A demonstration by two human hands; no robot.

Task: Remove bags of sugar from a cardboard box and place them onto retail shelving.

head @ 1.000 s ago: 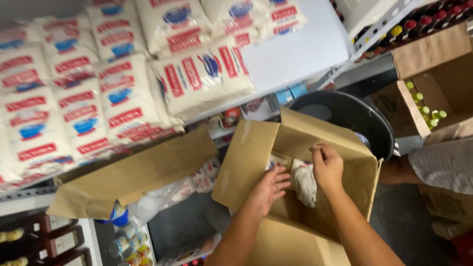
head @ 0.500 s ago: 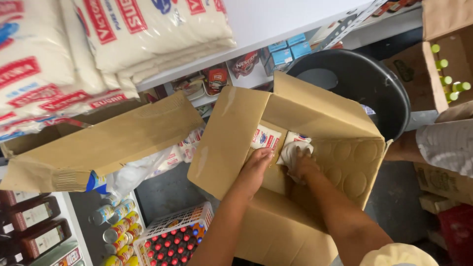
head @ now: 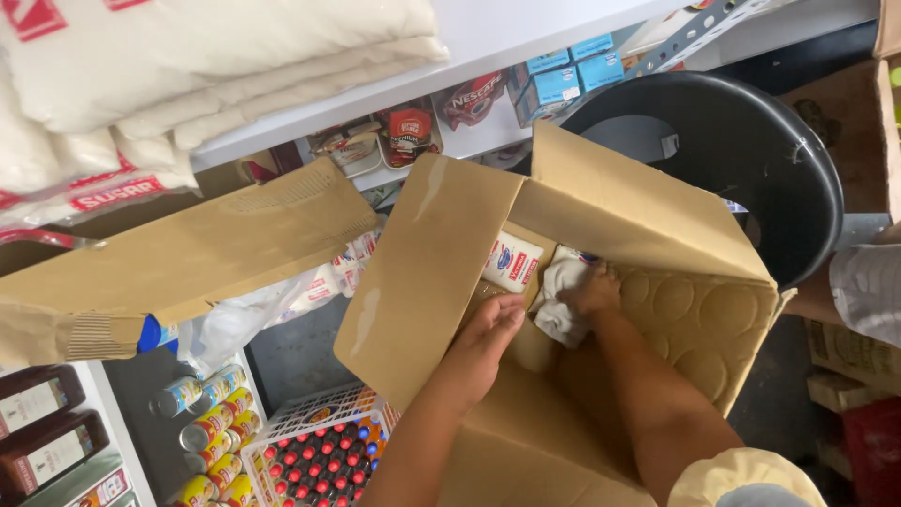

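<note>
An open brown cardboard box (head: 648, 225) stands in front of me with its flaps spread. Both my arms reach down into it. My right hand (head: 589, 293) grips a white soft packet (head: 560, 299) inside the box. Next to it stands another white packet with a red and blue label (head: 512, 262). My left hand (head: 486, 330) rests against the inner side of the box's left flap (head: 422, 282), fingers curved; I cannot see anything in it.
White sacks (head: 188, 56) lie on a white shelf (head: 526, 23) above. A black round bin (head: 751, 150) stands behind the box. A loose cardboard sheet (head: 188, 253) lies to the left. A white crate of red-capped bottles (head: 319, 455), cans and dark bottles sit below.
My view has dropped lower and nearer the box. Both hands have gone deeper inside, and the right hand has kept hold of the white packet.
</note>
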